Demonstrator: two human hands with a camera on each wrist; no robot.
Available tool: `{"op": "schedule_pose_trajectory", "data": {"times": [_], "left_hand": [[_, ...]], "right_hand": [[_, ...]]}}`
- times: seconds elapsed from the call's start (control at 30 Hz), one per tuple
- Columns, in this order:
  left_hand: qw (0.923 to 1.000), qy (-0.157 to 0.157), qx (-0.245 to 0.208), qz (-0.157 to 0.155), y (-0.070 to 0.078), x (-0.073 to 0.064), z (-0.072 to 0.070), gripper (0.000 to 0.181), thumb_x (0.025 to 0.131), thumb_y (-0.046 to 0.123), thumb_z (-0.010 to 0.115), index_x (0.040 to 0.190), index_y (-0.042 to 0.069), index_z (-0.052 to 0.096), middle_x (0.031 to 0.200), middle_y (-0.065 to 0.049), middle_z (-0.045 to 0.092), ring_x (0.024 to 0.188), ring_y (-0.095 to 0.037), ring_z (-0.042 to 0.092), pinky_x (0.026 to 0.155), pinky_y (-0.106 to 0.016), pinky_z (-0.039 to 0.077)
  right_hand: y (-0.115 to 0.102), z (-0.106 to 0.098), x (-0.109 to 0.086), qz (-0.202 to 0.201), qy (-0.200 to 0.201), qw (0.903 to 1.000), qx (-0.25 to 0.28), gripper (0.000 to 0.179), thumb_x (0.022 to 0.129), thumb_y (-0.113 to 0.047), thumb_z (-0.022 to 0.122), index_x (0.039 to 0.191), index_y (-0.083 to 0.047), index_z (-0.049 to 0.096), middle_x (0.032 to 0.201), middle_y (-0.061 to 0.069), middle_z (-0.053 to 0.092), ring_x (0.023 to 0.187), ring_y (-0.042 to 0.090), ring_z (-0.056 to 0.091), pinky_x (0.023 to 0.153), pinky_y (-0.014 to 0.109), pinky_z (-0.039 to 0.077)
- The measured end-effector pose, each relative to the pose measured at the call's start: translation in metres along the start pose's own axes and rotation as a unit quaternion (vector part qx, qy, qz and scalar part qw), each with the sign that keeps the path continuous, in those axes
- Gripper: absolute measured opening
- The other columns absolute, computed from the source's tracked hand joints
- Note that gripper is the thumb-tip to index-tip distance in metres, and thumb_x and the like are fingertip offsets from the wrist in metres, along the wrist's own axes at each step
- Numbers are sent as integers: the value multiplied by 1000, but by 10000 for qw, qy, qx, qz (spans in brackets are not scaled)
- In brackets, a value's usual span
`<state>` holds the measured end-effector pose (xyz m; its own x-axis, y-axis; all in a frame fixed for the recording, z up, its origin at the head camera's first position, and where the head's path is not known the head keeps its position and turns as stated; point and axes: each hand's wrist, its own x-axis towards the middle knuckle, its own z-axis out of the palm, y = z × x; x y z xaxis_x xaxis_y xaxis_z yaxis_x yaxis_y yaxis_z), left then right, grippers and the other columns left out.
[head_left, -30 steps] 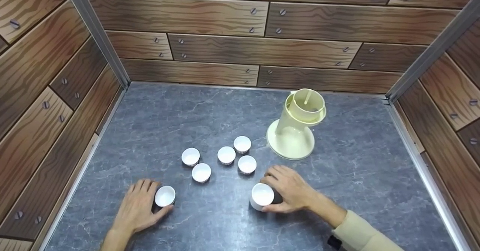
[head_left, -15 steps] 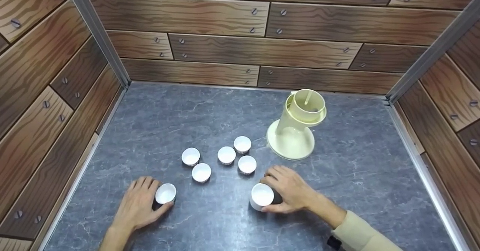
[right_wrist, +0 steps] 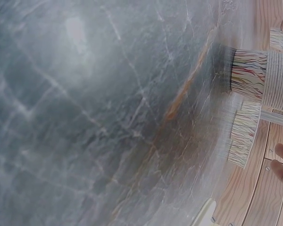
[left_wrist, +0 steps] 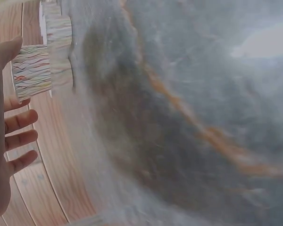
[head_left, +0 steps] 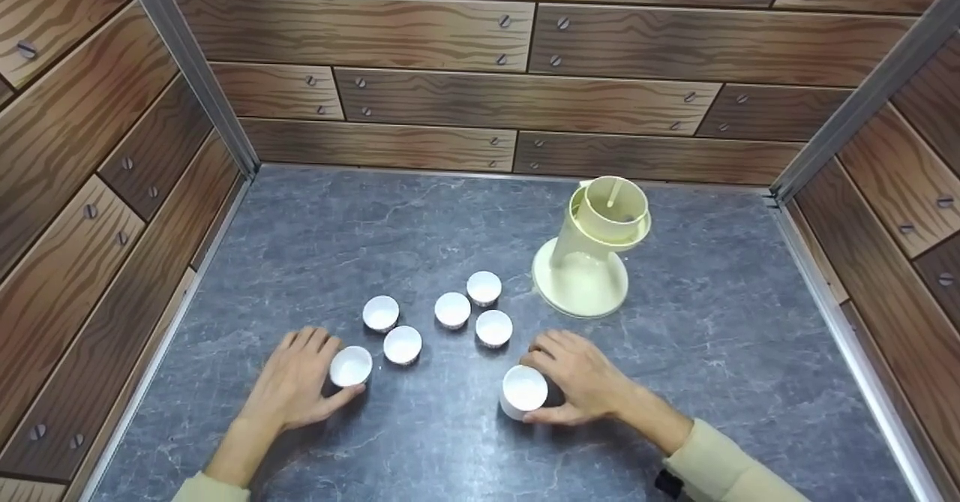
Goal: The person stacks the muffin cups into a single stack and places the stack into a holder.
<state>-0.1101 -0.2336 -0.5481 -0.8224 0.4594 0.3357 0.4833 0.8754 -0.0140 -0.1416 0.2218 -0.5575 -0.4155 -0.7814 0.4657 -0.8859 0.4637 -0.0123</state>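
My left hand [head_left: 298, 382] pinches a small white paper cup [head_left: 351, 367] between thumb and fingers; coloured wavy lines cover its outside in the left wrist view. My right hand [head_left: 574, 382] is around a taller stack of white cups [head_left: 524, 393], thumb in front and fingers behind. Ribbed rims at the top of the stack [right_wrist: 278, 80] show in the right wrist view. Between the hands stand more cups: a pair [head_left: 381, 314] nearer my left hand, and a group of three [head_left: 453, 311] to its right.
A pale yellow stand [head_left: 581, 284] with a round base and a tube-like holder [head_left: 616, 202] is behind my right hand. Wood-patterned walls [head_left: 435, 97] bound the grey marbled table [head_left: 337, 224] at the back and both sides.
My left hand and its cup have moved right and away from me, closer to the pair of cups. My right hand and the stack have stayed in place.
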Motion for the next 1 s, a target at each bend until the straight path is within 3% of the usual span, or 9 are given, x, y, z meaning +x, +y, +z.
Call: {"op": "schedule_pose_trajectory", "data": {"times": [0.2, 0.6, 1.0], "left_hand": [[9991, 144, -31, 406, 7, 18, 0, 61, 80, 66, 78, 106, 12, 65, 107, -9, 67, 105, -30, 64, 98, -48, 52], [9943, 295, -16, 1025, 21, 43, 2, 66, 79, 65, 80, 116, 13, 65, 105, -7, 65, 103, -27, 62, 91, -44, 52], [9885, 70, 47, 1512, 35, 65, -1, 63, 83, 71, 73, 110, 14, 66, 107, -6, 64, 105, -25, 60, 88, -41, 50]], "right_hand": [[-2, -1, 0, 57, -116, 9999, -17, 67, 81, -76, 72, 114, -18, 66, 105, -1, 63, 93, 16, 59, 80, 33, 51], [1, 1, 3, -64, -11, 10000, -72, 66, 82, -76, 70, 112, -18, 67, 104, -1, 64, 92, 15, 59, 79, 32, 51], [2, 1, 2, -118, 32, 9999, -99, 66, 83, -77, 68, 111, -18, 67, 103, 0, 64, 91, 15, 59, 78, 32, 50]]}}
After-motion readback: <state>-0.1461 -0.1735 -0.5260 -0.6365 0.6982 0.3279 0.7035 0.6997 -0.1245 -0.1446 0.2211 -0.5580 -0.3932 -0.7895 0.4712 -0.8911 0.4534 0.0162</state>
